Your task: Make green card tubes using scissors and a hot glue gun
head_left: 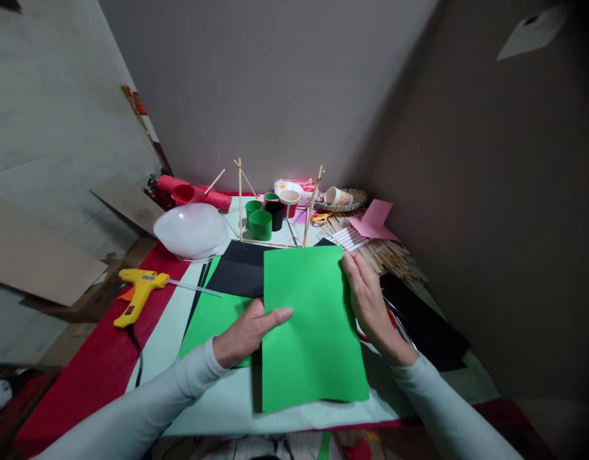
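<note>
A bright green sheet is held upright above the near part of the table, tilted slightly. My left hand grips its left edge, thumb across the front and fingers hidden behind. At its upper right edge, my right hand pinches the sheet. Behind and to the left lie a black sheet and more green paper. Red-handled scissors, partly hidden, seem to lie beneath my right wrist.
A yellow glue gun lies left, near white bowls. Green cups, a stick frame, markers, wooden sticks and pink paper stand or lie behind. Black material is at right.
</note>
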### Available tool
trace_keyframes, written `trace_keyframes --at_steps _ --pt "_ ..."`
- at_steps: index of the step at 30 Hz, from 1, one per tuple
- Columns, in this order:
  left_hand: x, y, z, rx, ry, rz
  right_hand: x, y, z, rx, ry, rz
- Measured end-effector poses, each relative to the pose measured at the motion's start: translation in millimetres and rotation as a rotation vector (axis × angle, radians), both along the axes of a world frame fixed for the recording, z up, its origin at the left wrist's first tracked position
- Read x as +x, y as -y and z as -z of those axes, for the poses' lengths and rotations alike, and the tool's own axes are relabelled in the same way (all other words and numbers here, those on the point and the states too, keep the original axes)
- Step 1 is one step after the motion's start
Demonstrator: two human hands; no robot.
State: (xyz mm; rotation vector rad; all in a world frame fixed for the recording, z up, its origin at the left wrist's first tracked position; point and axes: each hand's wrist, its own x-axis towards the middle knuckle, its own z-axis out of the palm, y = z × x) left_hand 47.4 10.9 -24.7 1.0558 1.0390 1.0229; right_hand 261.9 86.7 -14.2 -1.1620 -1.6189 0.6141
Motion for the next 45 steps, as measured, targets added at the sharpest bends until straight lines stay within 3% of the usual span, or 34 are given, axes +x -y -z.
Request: trace_keyframes --at_steps 6,14,20,30,33,39,45 --pt "3.8 0.0 2.5 0.006 0.047 -0.048 2.7 11.4 13.3 -0.023 0.034 0.011" --pt "-5.9 -9.3 3.2 0.004 0.115 -0.302 0.9 27.3 17.0 -0.053 0.121 -0.12" --pt "-9.0 -11.9 -1.1 0.007 0.081 -0.425 -4.4 30.6 19.0 -0.034 0.196 -0.103" --pt "-5.0 -12.1 -2.6 -0.004 -0.022 -0.512 1.4 33.6 20.9 -0.022 0.375 -0.103" --pt "-6.1 -15.5 -5.6 -0.02 -0.004 -0.55 15.0 28.7 17.4 -0.032 0.457 -0.079" --pt "-23.6 -28.9 -23.6 -0.017 0.103 -0.726 71.4 32.3 7.8 -0.057 0.699 -0.023" --pt "-32.4 -33.6 -30.4 -0.062 0.22 -0.741 86.9 48.1 23.6 -0.033 0.866 -0.069"
